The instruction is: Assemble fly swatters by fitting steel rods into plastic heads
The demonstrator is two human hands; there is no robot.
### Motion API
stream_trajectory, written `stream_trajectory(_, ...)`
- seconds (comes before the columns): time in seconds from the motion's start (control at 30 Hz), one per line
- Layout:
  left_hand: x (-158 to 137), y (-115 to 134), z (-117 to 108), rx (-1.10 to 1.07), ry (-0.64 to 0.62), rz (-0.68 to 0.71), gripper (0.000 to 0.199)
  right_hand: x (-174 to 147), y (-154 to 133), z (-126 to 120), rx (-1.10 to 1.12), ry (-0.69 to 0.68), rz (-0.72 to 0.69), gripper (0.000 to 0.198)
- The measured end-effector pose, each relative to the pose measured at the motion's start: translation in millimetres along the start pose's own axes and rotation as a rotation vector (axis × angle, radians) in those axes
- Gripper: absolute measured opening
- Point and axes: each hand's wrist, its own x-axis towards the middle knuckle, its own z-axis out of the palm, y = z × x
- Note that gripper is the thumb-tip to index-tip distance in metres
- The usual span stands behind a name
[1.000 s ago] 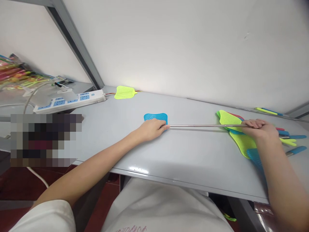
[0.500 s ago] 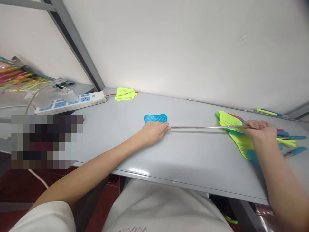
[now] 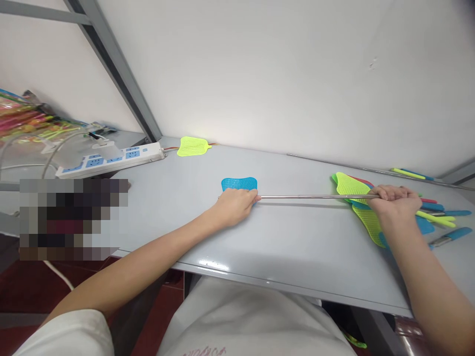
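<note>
Even, moderately bright illumination; the wall (image 3: 260,74) is palest left of frame centre. Glare whitens the front edge of the table (image 3: 166,198) at lower centre; a faint shadow runs beneath the metal rod (image 3: 297,197). Coloured packets (image 3: 22,118) at far left are blurred; pixelation masks a lower-left patch.

Left fingers (image 3: 255,197) and right fingers (image 3: 389,191) hold a metal rod (image 3: 302,197) – over a grey table (image 3: 297,247)

Left hand (image 3: 236,205): curled, back upward | right hand (image 3: 396,200): clenched (forearms (image 3: 426,262) bare)
</note>
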Motion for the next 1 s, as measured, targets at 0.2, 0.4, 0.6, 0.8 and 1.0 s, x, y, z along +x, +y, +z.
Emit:
stream_trajectory(0.2,-2.3,8.0,2.4,-0.058,-0.008,0.029,0.042,-16.9,14.9,1.5,-0.028,-0.071,0.035,0.026)
stream_trajectory(0.4,-4.8,19.4,2.5,-0.081,-0.030,0.025,0.043,-35.6,38.5,4.8,-0.116,-0.069,0.072,0.026)
stream_trajectory(0.6,-7.0,24.9,2.6,-0.081,-0.051,0.027,0.044,-56.3,61.1,5.1,-0.224,-0.050,0.062,0.028)
stream_trajectory(0.8,-5.4,19.1,2.3,-0.039,-0.038,0.023,0.043,-62.1,67.0,0.0,-0.251,0.015,0.100,0.026)
stream_trajectory(1.0,-4.4,15.5,4.4,-0.025,-0.005,0.035,0.045,-59.5,71.2,-2.4,-0.241,0.043,0.111,0.026)
